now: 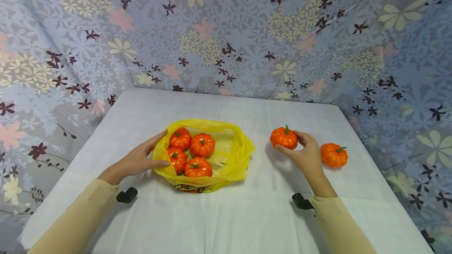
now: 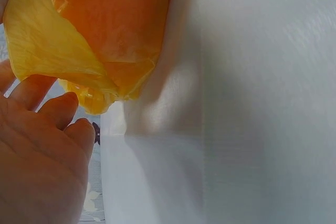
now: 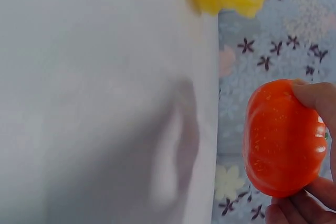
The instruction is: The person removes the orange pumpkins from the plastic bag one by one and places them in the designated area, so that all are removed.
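- Flowered cloth point(image 1: 226, 30) is hanging beyond the table's far edge and down both sides.
- The table point(image 1: 226, 222) is stretching out beneath it, wearing a white cover.
- Beige sleeves point(image 1: 82, 214) are reaching in from the near side.
- I'm seeing a yellow plastic bag point(image 1: 245, 156) sitting open-mouthed on the table, nearer the left edge than the right.
- On my feed, the left hand point(image 1: 135, 160) is resting against the bag's left side, thumb and fingers lying apart.
- The right hand point(image 1: 308, 152) is clamping a pumpkin point(image 1: 283, 139) between thumb and fingers, and I'm watching it being held above the table's right half.
- A loose pumpkin point(image 1: 332, 156) is lying near the right edge, its stem leaning that way.
- Four pumpkins point(image 1: 203, 145) are sitting inside the bag, crowding toward its left side.
- Small black pieces point(image 1: 127, 195) are showing beside both wrists.
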`<state>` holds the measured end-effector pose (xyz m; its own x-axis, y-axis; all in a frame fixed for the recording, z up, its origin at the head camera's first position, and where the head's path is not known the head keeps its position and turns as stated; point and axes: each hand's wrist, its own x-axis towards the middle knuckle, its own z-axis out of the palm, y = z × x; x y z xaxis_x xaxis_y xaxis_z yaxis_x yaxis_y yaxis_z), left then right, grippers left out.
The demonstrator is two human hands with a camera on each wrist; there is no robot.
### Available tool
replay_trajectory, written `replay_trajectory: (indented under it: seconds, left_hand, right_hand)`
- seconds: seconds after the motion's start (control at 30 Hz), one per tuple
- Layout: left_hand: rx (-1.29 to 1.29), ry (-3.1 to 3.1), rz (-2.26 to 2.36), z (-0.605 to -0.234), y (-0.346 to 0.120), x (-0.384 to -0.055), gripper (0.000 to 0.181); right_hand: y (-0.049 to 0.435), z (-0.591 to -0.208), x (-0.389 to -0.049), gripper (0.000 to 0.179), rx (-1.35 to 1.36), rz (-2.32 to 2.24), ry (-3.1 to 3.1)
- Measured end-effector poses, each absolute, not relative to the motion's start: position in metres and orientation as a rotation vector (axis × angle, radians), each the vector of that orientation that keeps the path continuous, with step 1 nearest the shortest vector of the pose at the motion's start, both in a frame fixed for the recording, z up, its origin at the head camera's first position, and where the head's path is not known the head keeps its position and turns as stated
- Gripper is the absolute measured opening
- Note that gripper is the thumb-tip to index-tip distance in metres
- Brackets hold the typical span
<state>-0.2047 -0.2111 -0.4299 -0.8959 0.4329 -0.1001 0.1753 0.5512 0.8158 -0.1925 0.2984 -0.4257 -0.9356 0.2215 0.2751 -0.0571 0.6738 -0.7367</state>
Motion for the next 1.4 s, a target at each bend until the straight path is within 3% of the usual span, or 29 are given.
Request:
replay_trajectory:
  seconds: [0.47, 1.4]
  left_hand:
    - [0.526, 2.503, 1.278, -0.432, -0.21, -0.206, 0.101]
    - [0.521, 2.481, 1.299, -0.432, -0.212, -0.204, 0.1]
  right_hand:
    - [0.342, -0.437, -0.176, 0.09, -0.315, 1.159, -2.585]
    - [0.344, -0.432, -0.176, 0.095, -0.437, 0.911, -2.836]
